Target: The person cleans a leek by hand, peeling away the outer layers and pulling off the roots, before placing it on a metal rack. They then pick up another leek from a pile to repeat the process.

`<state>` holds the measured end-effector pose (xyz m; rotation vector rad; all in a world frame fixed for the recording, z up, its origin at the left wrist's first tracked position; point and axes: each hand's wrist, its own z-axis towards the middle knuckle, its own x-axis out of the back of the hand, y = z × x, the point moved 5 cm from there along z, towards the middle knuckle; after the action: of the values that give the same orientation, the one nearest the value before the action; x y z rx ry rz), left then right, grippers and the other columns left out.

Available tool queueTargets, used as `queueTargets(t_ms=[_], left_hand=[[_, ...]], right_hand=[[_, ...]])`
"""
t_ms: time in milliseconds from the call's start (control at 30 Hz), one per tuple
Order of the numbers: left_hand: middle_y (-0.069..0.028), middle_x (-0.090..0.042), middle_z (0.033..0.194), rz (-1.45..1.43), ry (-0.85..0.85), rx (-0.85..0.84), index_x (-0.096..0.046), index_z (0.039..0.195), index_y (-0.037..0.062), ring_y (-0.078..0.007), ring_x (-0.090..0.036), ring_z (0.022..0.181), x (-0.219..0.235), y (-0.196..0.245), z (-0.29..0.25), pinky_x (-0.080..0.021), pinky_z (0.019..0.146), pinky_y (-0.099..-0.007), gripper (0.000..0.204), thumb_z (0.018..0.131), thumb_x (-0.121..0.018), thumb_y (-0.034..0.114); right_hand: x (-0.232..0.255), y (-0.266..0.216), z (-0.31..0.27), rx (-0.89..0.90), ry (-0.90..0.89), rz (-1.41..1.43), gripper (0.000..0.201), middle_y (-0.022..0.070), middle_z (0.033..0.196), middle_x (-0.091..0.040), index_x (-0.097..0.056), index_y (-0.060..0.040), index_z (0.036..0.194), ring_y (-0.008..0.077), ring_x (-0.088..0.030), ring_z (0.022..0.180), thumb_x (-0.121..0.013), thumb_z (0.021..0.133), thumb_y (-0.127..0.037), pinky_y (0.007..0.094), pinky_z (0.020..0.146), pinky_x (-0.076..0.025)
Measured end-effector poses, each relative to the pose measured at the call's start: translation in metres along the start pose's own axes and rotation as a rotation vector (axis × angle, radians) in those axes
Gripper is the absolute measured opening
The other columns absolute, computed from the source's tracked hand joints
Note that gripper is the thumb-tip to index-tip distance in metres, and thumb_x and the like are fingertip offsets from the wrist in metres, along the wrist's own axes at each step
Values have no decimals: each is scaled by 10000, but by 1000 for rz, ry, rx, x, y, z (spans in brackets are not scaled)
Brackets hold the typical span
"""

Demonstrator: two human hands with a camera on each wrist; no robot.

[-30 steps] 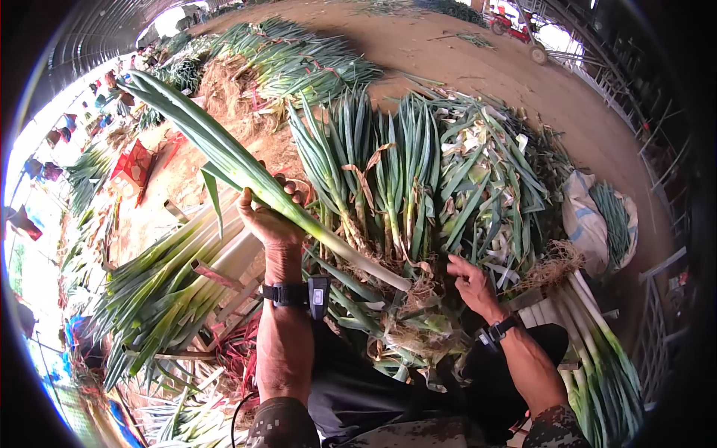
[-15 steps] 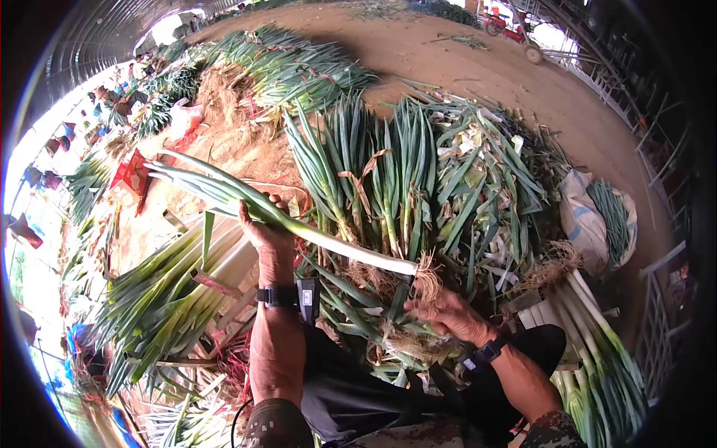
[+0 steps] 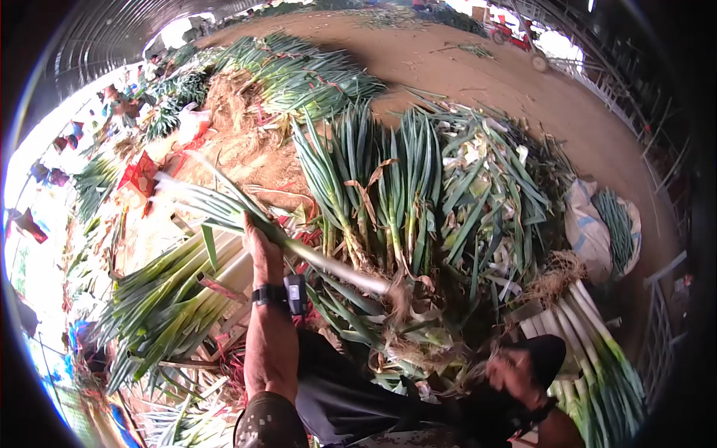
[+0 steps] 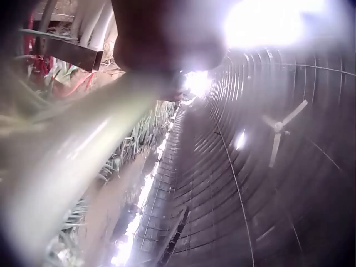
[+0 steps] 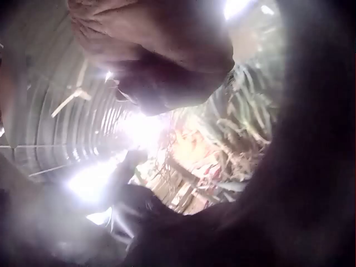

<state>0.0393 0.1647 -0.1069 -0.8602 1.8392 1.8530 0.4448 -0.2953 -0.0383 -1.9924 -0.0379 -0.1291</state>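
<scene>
My left hand point(image 3: 263, 250) grips a long scallion point(image 3: 328, 263) about its middle. Its green leaves point up and left, and its white stalk ends in a blurred root tuft point(image 3: 399, 291) over the heap. In the left wrist view the pale stalk point(image 4: 83, 167) runs blurred across the frame under my hand point(image 4: 167, 33). My right hand point(image 3: 511, 373) is a blur low at the right, near my dark lap and away from the scallion. Its fingers cannot be made out. The right wrist view shows only the dark, close hand point(image 5: 150, 39).
A heap of untrimmed scallions point(image 3: 388, 187) lies ahead, with loose leaf scraps point(image 3: 493, 172) to its right. Stacked scallions point(image 3: 172, 291) lie on a frame at the left, and a trimmed bundle point(image 3: 597, 351) at the right. Beyond are a white sack point(image 3: 590, 224) and a dirt floor point(image 3: 478, 67).
My left hand has lowered and tilted the scallion toward the left stack. My right hand left the root end and swung down and right toward my lap.
</scene>
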Motion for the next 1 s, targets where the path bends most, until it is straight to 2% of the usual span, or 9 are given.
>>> queueTargets(t_ms=[67, 100, 233, 367, 400, 533, 733, 833, 1000], left_hand=[[-102, -657, 971, -117, -6, -149, -601, 1156, 101, -248, -651, 897, -30, -7, -1, -558, 782, -423, 388, 985, -568, 448], [-103, -675, 1009, -338, 26, 86, -622, 1140, 110, -254, -660, 930, -41, -15, 2, -553, 803, -429, 388, 978, -579, 459], [-72, -687, 1077, -365, -73, 190, -637, 1122, 135, -249, -638, 1016, -91, -8, -32, -522, 909, -438, 361, 946, -638, 451], [-60, -642, 1118, -341, -140, 210, -619, 1126, 148, -237, -601, 1069, -114, -12, -51, -494, 974, -457, 363, 918, -689, 437], [-44, -631, 1127, -335, -148, 222, -617, 1106, 164, -228, -597, 1070, -119, -14, -55, -509, 954, -443, 339, 913, -704, 428], [-25, -646, 1075, -305, -253, 282, -623, 1107, 172, -218, -618, 1032, -145, -15, -81, -528, 924, -418, 261, 961, -665, 385], [-71, -667, 1192, -258, -389, 327, -597, 1205, 129, -211, -621, 1071, -163, -32, -94, -502, 934, -404, 366, 996, -595, 429], [-77, -668, 1221, -130, -409, 303, -596, 1215, 120, -196, -616, 1080, -165, -37, -99, -499, 907, -369, 393, 1005, -568, 451], [-83, -677, 1173, 4, -425, 230, -609, 1238, 67, -193, -667, 997, -173, -33, -115, -572, 804, -372, 370, 970, -662, 317]], right_hand=[[7, -19, 19, 73, 96, -174, 220, 114, 886, -722, -687, -42, 1126, 208, -699, 720, -595, 942, -121, 333, 639, -552], [0, -39, 31, 161, 118, -369, 236, 127, 946, -730, -690, -53, 1139, 236, -717, 805, -600, 927, -105, 343, 694, -572], [-16, -59, 56, 431, 41, -902, 258, 155, 1115, -719, -714, -86, 1137, 293, -676, 1110, -616, 898, -86, 356, 897, -573], [-27, -63, 78, 259, -56, -997, 208, 157, 1141, -701, -746, -113, 1082, 314, -679, 1049, -641, 911, -168, 368, 864, -563], [-25, -40, 86, 440, -84, -1094, 247, 154, 1048, -706, -730, -101, 1123, 332, -681, 960, -656, 928, -236, 379, 814, -560], [-50, -66, 102, 328, -96, -771, 346, 141, 1095, -713, -685, -117, 1224, 349, -684, 976, -660, 939, -311, 388, 814, -563], [-76, -87, 123, 262, -81, -822, 402, 134, 1136, -712, -650, -120, 1276, 293, -715, 970, -665, 891, -235, 389, 818, -578], [-86, -96, 127, 757, -5, -875, 382, 137, 1058, -736, -674, -106, 1234, 295, -733, 890, -673, 860, -180, 364, 793, -592], [-82, -147, 134, 574, 209, -492, 227, 72, 937, -749, -731, -50, 1093, 165, -712, 833, -705, 870, -84, 303, 719, -583]])
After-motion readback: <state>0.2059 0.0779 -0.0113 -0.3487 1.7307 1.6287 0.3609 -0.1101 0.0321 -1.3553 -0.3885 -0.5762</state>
